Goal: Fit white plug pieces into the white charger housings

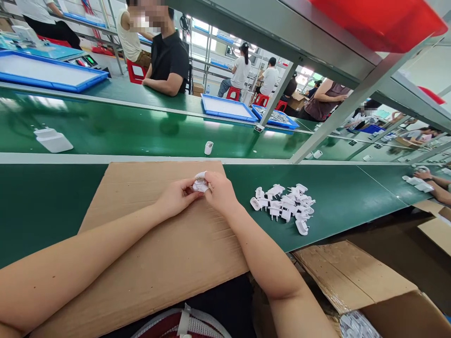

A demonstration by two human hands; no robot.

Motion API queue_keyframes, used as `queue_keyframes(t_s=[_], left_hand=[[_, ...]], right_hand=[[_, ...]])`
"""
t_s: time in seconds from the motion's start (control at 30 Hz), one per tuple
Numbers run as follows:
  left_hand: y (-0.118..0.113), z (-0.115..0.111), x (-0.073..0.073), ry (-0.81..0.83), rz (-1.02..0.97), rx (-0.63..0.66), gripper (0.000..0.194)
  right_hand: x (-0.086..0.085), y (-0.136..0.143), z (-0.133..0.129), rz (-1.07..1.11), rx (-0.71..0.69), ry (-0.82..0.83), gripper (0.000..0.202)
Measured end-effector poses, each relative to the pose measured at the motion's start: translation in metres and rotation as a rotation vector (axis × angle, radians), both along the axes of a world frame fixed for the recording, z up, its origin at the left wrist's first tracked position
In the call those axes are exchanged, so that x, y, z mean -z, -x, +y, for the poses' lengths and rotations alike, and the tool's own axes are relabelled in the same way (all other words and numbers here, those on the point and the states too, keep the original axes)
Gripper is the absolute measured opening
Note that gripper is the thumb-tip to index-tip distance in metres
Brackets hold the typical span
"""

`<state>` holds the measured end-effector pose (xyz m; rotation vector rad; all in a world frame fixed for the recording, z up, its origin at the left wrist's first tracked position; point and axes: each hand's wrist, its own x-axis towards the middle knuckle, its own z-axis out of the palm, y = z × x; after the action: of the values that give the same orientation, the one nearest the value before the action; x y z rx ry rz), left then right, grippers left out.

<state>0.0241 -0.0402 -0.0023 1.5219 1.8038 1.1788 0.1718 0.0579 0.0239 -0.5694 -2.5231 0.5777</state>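
Both hands meet over the cardboard sheet (158, 249), closed around a small white plug piece (200, 185). My left hand (176, 196) pinches it from the left with thumb and fingertips. From the right, my right hand (221, 191) curls over it, with white covering at its fingertips. The fingers hide much of the piece, so its details cannot be made out. To the right of my right hand, a loose pile of white plug housings (287, 202) lies on the green table, some with pins showing.
Beyond the pale ledge, a green belt (148, 136) carries a white plug piece (209, 148) and white parts (52, 140). A slanted metal post (327, 112) rises at right. An open carton (355, 277) stands lower right. Across the belt sits a person in black (169, 63).
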Motion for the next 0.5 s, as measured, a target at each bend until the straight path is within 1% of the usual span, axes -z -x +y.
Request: queue_keyframes(t_s=[0.07,0.13,0.2,0.3,0.37,0.5], left_hand=[[0.001,-0.002,-0.003,-0.003,0.179,-0.011,0.036],[0.002,-0.004,-0.006,0.014,0.339,-0.031,0.035],[0.002,-0.006,-0.008,0.052,0.443,-0.055,0.036],[0.003,-0.007,-0.011,0.108,0.541,-0.081,0.037],[0.002,-0.006,-0.015,0.144,0.587,-0.097,0.038],[-0.003,-0.007,-0.024,0.196,0.627,-0.083,0.038]], right_hand=[[-0.002,0.001,-0.002,-0.006,0.013,0.018,0.042],[-0.004,0.003,-0.004,-0.008,0.028,0.049,0.042],[-0.007,0.004,-0.005,-0.013,0.056,0.071,0.04],[-0.012,0.005,-0.008,-0.026,0.096,0.088,0.039],[-0.015,0.004,-0.01,-0.036,0.094,0.097,0.039],[-0.018,0.003,-0.015,-0.037,0.089,0.12,0.041]])
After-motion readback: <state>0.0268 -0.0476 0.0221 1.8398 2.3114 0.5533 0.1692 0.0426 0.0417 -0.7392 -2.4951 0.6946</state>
